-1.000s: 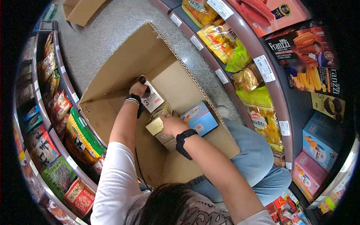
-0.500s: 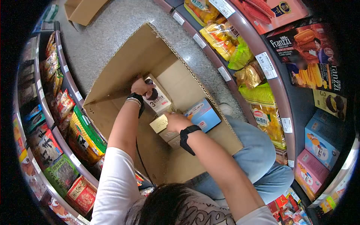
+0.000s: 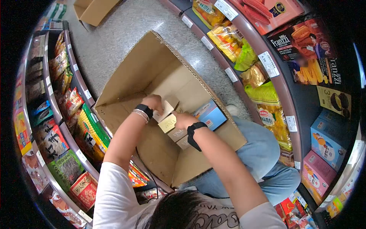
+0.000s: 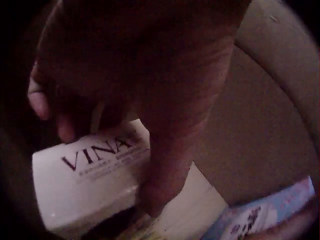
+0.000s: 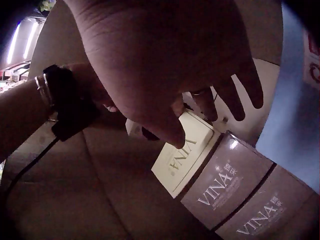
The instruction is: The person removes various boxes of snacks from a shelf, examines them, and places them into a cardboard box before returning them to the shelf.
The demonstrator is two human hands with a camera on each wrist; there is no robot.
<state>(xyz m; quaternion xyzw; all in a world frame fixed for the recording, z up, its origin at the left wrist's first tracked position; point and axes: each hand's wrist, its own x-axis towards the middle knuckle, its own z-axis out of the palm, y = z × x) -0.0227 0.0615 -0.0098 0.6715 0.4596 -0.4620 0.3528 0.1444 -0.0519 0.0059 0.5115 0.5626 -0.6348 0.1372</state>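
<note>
My left hand (image 3: 153,104) grips a white VINA box (image 4: 100,162) inside the large cardboard carton (image 3: 156,152). Its thumb lies on the near side and its fingers curl over the far edge. Just beside it, my right hand (image 3: 185,120) has its thumb and fingers around the top of a cream VINA box (image 5: 182,157). Two brown VINA boxes (image 5: 225,177) (image 5: 270,210) stand in a row against the cream one. A blue box (image 3: 212,115) lies on the carton's right side, past the right hand.
Shelves of snack packets (image 3: 89,131) run along the left, and a shelf edge (image 3: 280,91) with bread bags and cookie boxes curves along the right. Another carton (image 3: 93,11) stands on the grey floor. The person's bent knee (image 3: 255,152) touches the open carton's near right side.
The white box has moved toward the cream box and turned, so its large "3 layer" face no longer shows. My left hand travelled with it. The right hand stays at the cream box.
</note>
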